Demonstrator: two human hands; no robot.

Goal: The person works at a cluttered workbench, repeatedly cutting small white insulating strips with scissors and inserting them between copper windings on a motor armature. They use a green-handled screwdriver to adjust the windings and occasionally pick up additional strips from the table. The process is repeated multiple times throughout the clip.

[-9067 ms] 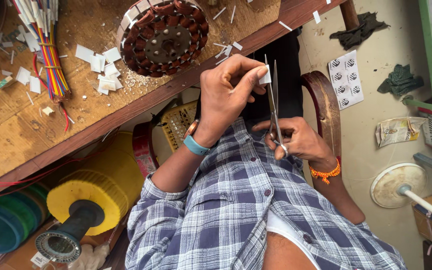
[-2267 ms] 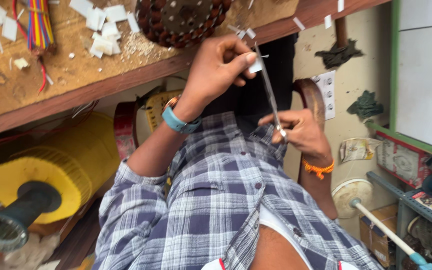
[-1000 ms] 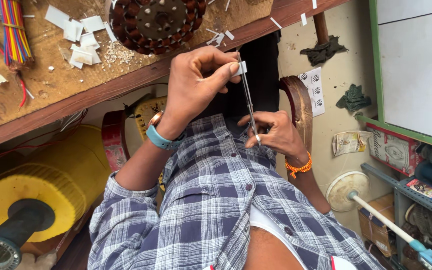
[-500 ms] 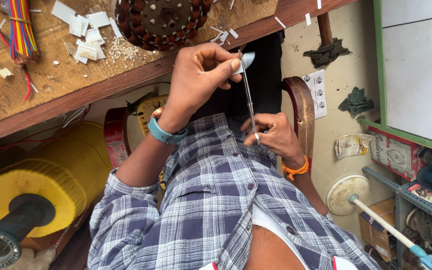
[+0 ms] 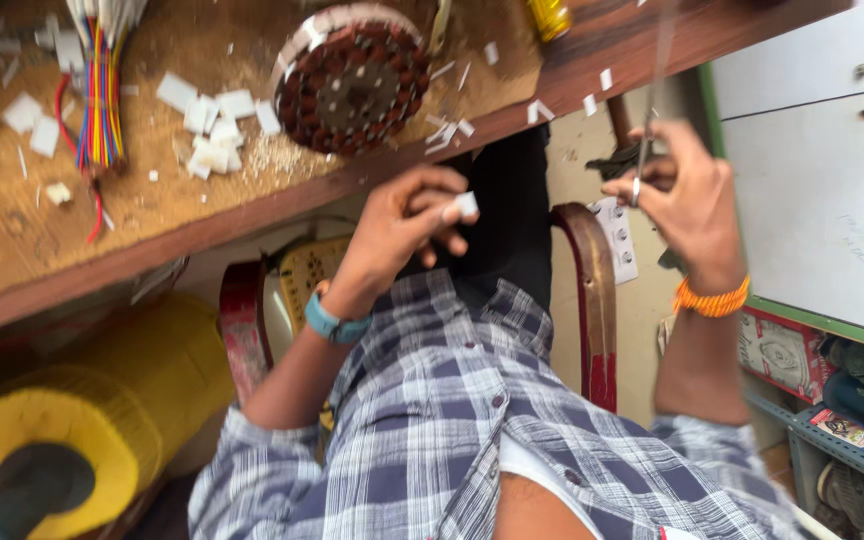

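Scissors stand upright in the right hand, fingers closed through the handles, right of the motor stator on the counter. Below the stator, the left hand pinches a small white paper piece between its fingertips.

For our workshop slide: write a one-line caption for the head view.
Left hand pinches a small white piece; right hand lifts scissors beside the wooden bench.
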